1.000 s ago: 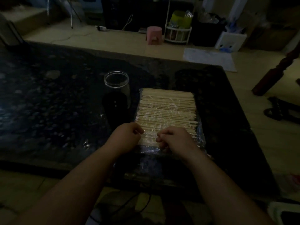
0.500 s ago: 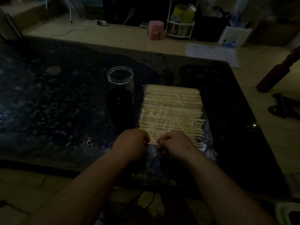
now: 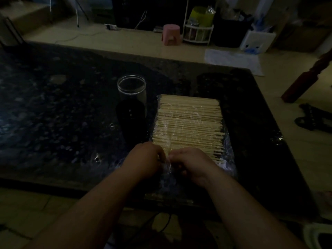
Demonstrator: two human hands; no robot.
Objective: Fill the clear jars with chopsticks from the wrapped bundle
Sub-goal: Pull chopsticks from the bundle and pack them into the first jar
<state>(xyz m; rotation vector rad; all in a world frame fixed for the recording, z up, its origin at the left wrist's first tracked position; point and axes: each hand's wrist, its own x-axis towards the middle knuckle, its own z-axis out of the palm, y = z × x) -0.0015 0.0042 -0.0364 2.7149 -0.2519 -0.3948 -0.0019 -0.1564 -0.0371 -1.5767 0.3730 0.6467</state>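
Both hands have drawn closer together over the last second, and the gap between their knuckles is now almost gone at the near edge of the bundle. From the head view, the left hand (image 3: 147,159) and the right hand (image 3: 190,162) sit side by side with fingers curled inward. Each appears to pinch a fold of the plastic wrap (image 3: 168,167) that bunches pale and crinkled between them. The grip looks meant to tear or peel the film open at that edge, since the sticks cannot be lifted out while it is sealed. The wrapped chopstick bundle (image 3: 188,126) lies flat on the dark speckled table (image 3: 53,114), stretching away from the fingertips, with its sticks running crosswise and film glinting over the top. Its closest rows are hidden under the hands. Beyond the left hand and a little to its outer side stands a clear jar (image 3: 131,87), upright and open-mouthed, just beside the bundle's far corner. No chopsticks show inside it, so filling has not begun. A dark rounded shape (image 3: 130,115) sits between that jar and the left hand, but the light is too dim to tell whether it is a second jar.
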